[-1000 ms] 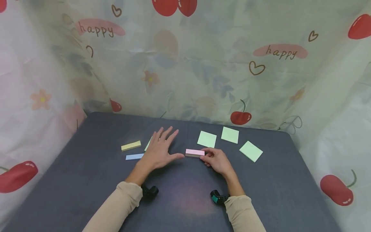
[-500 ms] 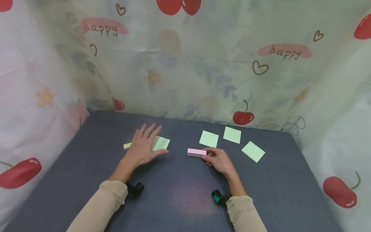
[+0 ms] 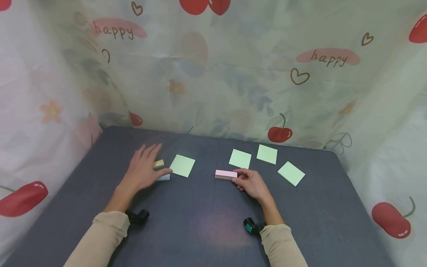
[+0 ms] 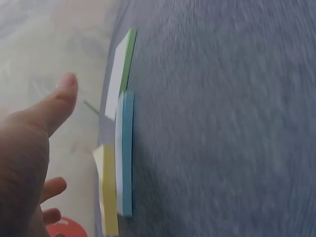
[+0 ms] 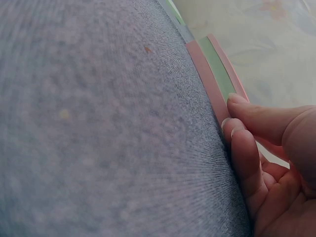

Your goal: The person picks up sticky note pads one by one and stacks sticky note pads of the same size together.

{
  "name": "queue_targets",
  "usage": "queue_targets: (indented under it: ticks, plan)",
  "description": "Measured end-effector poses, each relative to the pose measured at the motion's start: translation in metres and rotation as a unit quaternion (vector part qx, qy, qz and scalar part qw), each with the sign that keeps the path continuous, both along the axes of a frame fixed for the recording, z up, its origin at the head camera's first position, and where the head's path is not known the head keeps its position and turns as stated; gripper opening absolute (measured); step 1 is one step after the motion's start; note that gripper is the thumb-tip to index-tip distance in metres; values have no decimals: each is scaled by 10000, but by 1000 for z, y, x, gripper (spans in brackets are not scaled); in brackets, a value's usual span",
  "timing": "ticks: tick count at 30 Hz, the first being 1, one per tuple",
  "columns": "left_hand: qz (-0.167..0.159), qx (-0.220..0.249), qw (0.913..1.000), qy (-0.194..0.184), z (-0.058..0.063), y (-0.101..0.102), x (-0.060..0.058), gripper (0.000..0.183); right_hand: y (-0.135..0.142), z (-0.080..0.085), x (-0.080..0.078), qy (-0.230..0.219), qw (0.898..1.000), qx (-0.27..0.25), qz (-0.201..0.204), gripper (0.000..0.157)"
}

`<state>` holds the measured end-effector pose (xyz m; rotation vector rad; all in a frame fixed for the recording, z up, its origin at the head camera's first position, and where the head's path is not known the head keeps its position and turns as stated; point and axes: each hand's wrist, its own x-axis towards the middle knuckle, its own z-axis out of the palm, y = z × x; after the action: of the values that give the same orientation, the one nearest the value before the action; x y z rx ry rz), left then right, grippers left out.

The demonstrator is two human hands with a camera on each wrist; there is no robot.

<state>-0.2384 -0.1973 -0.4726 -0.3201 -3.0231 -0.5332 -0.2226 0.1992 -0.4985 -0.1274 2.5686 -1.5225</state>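
My right hand (image 3: pixel 251 184) pinches the right end of a narrow pink sticky-note pad (image 3: pixel 223 174) at the table's middle. In the right wrist view a green layer (image 5: pixel 217 66) shows between the pad's pink layers. My left hand (image 3: pixel 141 171) is spread, its fingers apart and holding nothing. Partly behind it are a narrow yellow sticky-note pad (image 3: pixel 159 163) and a narrow blue sticky-note pad (image 3: pixel 164 178). The left wrist view shows the blue pad (image 4: pixel 127 158) beside the yellow one (image 4: pixel 109 192), with the thumb (image 4: pixel 59 98) apart from both.
A square pale-green sticky-note pad (image 3: pixel 182 165) lies right of my left hand. Three more pale-green squares lie beyond and right of my right hand: one (image 3: pixel 240 158), another (image 3: pixel 267 154), and a tilted one (image 3: pixel 291 173). A patterned curtain (image 3: pixel 213 85) hangs behind the dark table (image 3: pixel 213 218).
My left hand has moved left, away from the pink pad and across the yellow and blue pads, uncovering the green square. My right hand stays pinching the pink pad.
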Motion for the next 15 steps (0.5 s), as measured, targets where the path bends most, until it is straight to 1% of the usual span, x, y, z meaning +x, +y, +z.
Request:
queue_targets:
  ticks: [8,15]
  plan:
    - [172,163,9995,-211,-5,-23,4,101,-1,1,0,-19,10000,-30,-31,29]
    - [258,350,9982,-408,-9,-36,4,91,0,0,0,-17,10000,9,-17,29]
